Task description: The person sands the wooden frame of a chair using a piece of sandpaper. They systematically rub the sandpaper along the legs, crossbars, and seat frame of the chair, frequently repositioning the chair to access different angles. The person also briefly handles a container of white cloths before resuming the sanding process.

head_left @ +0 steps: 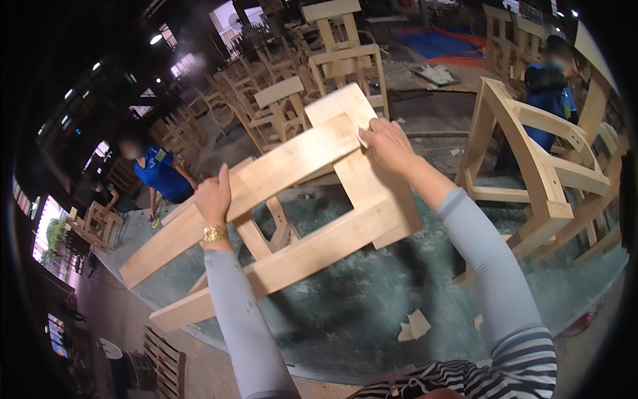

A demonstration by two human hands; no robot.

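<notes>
A pale bare-wood chair frame (292,159) lies tilted across the green worktable (352,292), its wide back panel toward the far right. My left hand (214,197) is closed around the upper long rail, with the thumb up along the wood. At the far end of that rail, my right hand (389,143) presses a small folded white sheet (361,135), perhaps sandpaper, against the wood. Most of this sheet is hidden under my fingers. Torn light-brown scraps (415,326) rest on the table near me.
Another wooden chair frame (551,173) stands on the table at right. A person in blue (159,174) is at the far left, and another person (548,100) at the far right. Many chair frames (282,110) crowd the floor beyond. A slatted wooden piece (163,362) stands at lower left.
</notes>
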